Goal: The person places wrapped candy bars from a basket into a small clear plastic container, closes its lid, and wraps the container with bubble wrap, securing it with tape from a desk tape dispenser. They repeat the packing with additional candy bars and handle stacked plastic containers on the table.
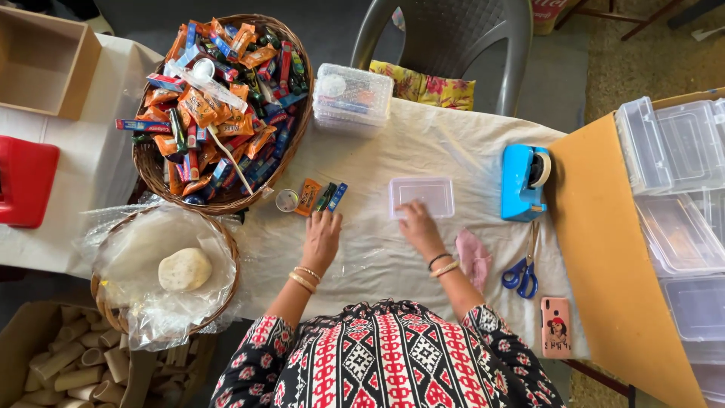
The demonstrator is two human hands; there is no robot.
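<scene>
My left hand lies flat on the white cloth, its fingertips just below a short row of small packets: an orange one, a dark green one and a blue one, beside a small round cup. My right hand rests fingers-down at the near edge of a small clear plastic box, touching its rim. Neither hand grips anything.
A wicker basket heaped with small packets stands at the back left, a lidded clear box beside it. A second basket holds a pale lump. Blue tape dispenser, scissors, pink cloth, phone, stacked clear boxes lie right.
</scene>
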